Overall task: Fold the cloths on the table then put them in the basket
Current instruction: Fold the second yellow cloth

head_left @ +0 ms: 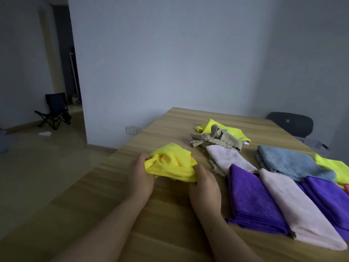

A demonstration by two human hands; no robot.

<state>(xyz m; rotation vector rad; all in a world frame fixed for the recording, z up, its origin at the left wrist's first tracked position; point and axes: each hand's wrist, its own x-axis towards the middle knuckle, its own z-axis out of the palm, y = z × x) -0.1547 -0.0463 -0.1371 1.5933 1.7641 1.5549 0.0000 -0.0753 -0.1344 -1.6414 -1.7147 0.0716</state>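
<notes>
Your forearms (pixel 113 224) extend over the tabletop (pixel 170 242). Your left grip (pixel 140 176) curls round the left end of the crumpled yellow cloth (pixel 172 163), held near the tabletop's left edge; your right grip (pixel 204 188) pinches its right end. Right of both lie a folded purple cloth (pixel 253 203) and, touching it, a folded pink cloth (pixel 298 214); behind them lies a rumpled olive cloth (pixel 217 138).

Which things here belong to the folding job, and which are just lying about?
Job: yellow cloth gripped by left hand and right hand, olive cloth, blue cloth, purple cloths, pink cloths, table.
Lying about: folding chair, office chair, wall socket.
</notes>
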